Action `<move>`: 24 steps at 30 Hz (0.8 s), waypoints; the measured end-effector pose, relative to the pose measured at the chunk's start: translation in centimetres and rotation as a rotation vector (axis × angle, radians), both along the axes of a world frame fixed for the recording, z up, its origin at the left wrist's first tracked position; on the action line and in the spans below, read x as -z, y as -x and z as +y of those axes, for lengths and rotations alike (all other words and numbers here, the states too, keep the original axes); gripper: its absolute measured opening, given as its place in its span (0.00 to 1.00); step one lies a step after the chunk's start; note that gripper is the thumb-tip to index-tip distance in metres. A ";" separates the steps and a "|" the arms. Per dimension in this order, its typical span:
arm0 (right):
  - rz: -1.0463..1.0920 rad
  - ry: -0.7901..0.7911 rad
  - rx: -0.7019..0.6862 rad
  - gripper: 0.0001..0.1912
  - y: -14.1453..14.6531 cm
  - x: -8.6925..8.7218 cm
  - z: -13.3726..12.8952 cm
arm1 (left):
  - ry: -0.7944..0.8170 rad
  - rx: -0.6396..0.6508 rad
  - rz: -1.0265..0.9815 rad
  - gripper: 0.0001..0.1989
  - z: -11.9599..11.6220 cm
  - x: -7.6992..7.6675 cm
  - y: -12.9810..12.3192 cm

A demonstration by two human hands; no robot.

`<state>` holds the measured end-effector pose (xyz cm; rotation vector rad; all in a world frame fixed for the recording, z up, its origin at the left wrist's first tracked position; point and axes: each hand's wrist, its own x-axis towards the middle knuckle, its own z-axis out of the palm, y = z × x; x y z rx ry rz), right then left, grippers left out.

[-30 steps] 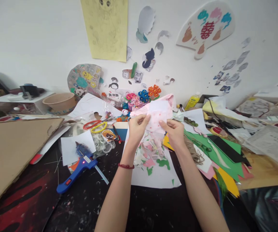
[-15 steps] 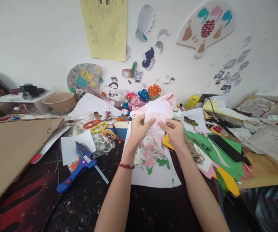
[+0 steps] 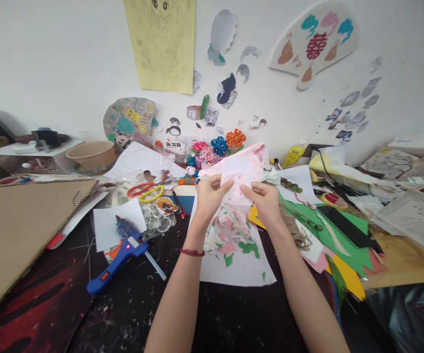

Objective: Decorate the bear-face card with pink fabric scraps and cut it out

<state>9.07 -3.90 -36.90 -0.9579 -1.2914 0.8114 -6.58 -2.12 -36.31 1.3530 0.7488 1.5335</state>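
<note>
Between my two hands is a small sheet, pale pink with darker pink spots (image 3: 236, 192), with a plain whitish section (image 3: 236, 165) at its top. It looks thin, but whether it is cloth or paper I cannot tell. My left hand (image 3: 208, 197) pinches its left side, thumb on the near face. My right hand (image 3: 266, 200) grips the right side the same way. Behind it lies a larger piece of pink spotted material (image 3: 255, 156). Below the hands, pink, white and green scraps (image 3: 230, 228) cover part of a white paper sheet (image 3: 234, 274).
A blue glue gun (image 3: 131, 246) with its light on lies at left, beside red and yellow scissors (image 3: 150, 192) and a cardboard sheet (image 3: 24, 230). To the right are twine (image 3: 297, 230), green sheets (image 3: 359, 223) and a black phone-like slab (image 3: 344, 225). Crafted flowers (image 3: 217, 147) stand behind.
The small sheet tilts differently, its pink spots showing more clearly and its whitish top looking shorter. Both hands keep their hold and have barely moved.
</note>
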 end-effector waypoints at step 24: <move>0.031 0.110 -0.031 0.23 -2.0 0.1 0.8 | 0.103 -0.033 0.003 0.15 0.7 0.7 0.6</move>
